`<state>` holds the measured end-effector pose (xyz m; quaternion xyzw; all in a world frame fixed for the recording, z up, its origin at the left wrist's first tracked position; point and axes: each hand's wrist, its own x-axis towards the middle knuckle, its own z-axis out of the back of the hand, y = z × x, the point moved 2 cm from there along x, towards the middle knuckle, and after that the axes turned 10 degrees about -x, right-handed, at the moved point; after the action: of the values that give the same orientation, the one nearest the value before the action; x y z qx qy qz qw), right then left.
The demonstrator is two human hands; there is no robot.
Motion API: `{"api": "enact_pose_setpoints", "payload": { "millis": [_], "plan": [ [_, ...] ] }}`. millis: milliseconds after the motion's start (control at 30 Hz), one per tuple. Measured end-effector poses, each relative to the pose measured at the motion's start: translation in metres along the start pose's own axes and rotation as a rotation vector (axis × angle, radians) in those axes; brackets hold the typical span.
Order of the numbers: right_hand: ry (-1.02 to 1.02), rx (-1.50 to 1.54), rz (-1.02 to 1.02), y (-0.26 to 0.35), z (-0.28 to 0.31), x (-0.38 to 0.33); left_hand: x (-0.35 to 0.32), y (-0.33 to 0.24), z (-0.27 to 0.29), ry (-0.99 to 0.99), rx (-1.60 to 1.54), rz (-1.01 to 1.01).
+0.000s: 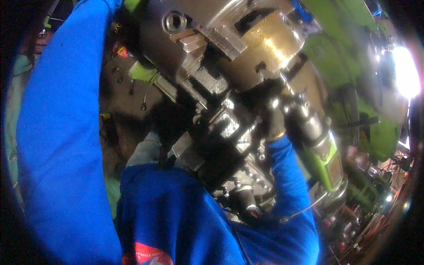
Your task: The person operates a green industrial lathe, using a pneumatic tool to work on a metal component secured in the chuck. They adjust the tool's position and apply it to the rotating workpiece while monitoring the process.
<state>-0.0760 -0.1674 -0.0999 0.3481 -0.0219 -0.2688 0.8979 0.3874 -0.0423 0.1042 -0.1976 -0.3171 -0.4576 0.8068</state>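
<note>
Head view, looking down along a green lathe (353, 66). At centre-top sits the brass-coloured cylindrical workpiece (269, 44), clamped in the stepped steel jaws of the dark chuck (194, 39). Just below and right of the workpiece, the right hand (274, 121), in a dark glove, rests against the steel tool post block (229, 123) and beside a polished steel cylinder (309, 119) that runs down toward the lower right. The glove merges with the dark metal around it, so whether its fingers are curled closed or spread cannot be told. The right sleeve (287, 176), blue, rises from the lower edge to the hand.

The left sleeve (62, 132), also blue, sweeps up the left side and passes out of sight behind the top of the chuck; the left hand is cut off from view. The blue torso fills the lower centre and hides the carriage beneath it.

Open room is scant: chuck, tool post and cylinder crowd closely about the right hand. Left of the chuck, the dim floor (128, 101) shows between machine and sleeve. A bright lamp (406, 70) glares at the right rim, washing out nearby detail; the corners fall black.
</note>
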Motion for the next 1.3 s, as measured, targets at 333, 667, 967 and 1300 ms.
{"api": "enact_pose_setpoints", "payload": {
  "millis": [333,667,967,1300],
  "plan": [
    [-0.174,0.120,-0.027,-0.039,-0.032,0.003,0.005,-0.001,0.001,0.075,-0.009,0.137],
    [0.173,1.256,-0.522,-0.012,-0.028,-0.019,0.002,0.010,-0.007,0.003,0.021,0.071],
    [-0.217,0.334,-0.488,0.034,0.037,-0.066,0.006,-0.002,0.000,0.118,-0.059,0.165],
    [-0.194,0.234,-0.510,0.038,0.096,-0.144,0.001,-0.006,0.020,0.038,-0.017,0.128]
  ]
}}
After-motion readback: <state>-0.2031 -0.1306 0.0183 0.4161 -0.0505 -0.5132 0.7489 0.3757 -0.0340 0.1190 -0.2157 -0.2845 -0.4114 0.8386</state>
